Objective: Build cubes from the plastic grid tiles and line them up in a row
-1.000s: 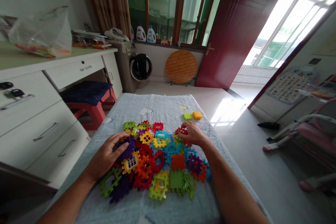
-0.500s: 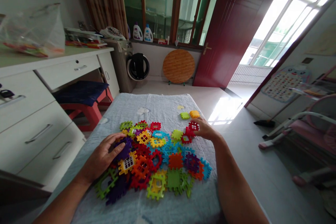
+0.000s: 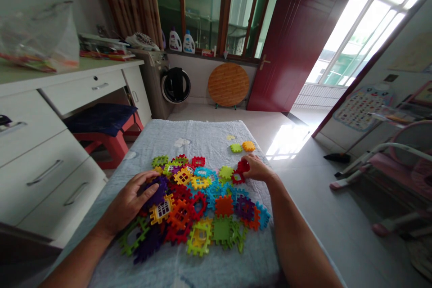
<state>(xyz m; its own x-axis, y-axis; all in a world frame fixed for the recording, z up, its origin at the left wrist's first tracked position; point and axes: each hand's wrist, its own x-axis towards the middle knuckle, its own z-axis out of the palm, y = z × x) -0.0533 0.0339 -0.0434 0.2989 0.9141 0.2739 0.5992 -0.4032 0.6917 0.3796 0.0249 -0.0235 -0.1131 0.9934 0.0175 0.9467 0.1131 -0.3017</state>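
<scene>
Red piece [image 3: 242, 166]: heap's [image 3: 209, 200] right edge; probably light, stiff (perhaps slick), best held by toothed rim.
Right hand [image 3: 257, 168]: pinching it.
Left hand [image 3: 132, 197]: over purple piece [image 3: 158, 192], heap's left; cannot tell whether clamped.

"Which colours do the plastic pieces [image 3: 224, 206] show?"

"Red, orange, yellow, lime green, blue and deep purple; one yellow piece [image 3: 161, 209] frames a white grid."

"And the cloth [image 3: 202, 130] beneath them?"

"Pale grey-blue, with a white cloud-like patch [image 3: 182, 142] and a small yellow motif [image 3: 231, 137]."

"Around it?"

"The door [image 3: 303, 31] is dark red, the drawers [image 3: 40, 157] white, the round tabletop [image 3: 228, 84] orange-brown with wood grain. The stool [image 3: 97, 121] pairs a navy seat [image 3: 104, 114] with coral-red legs [image 3: 117, 147]. The wall chart [image 3: 364, 107] seems dotted with many-coloured pictures, though blurred."
</scene>
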